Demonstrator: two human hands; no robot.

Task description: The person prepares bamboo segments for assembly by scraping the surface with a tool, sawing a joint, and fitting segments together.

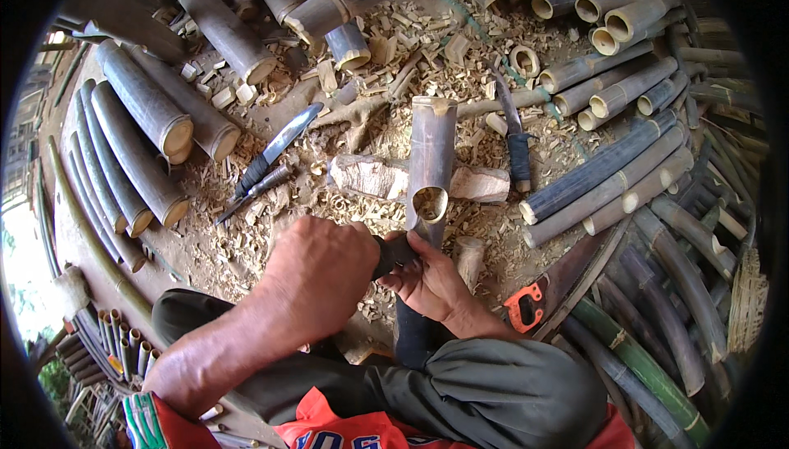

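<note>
My left hand [316,264] is closed in a fist round a dark handle-like piece [385,257] that sticks out towards the right; no blade shows. The fingers of my right hand [436,285] curl round the other end of that piece, its thumb pressed up by the bamboo tube. This bamboo tube [431,141] lies lengthwise in front of me across a pale, chipped log [374,179]. A slanted oval hole [429,203] is cut into its near part, just beyond my right thumb. My hands hide part of the tube's near end.
A knife with a black-wrapped handle [275,149] lies left of the log, another knife [516,133] right of it. Cut bamboo lengths [140,153] line the left, and more [612,174] are stacked right. An orange-handled saw [526,308] rests near my right knee. Wood shavings [386,63] cover the ground.
</note>
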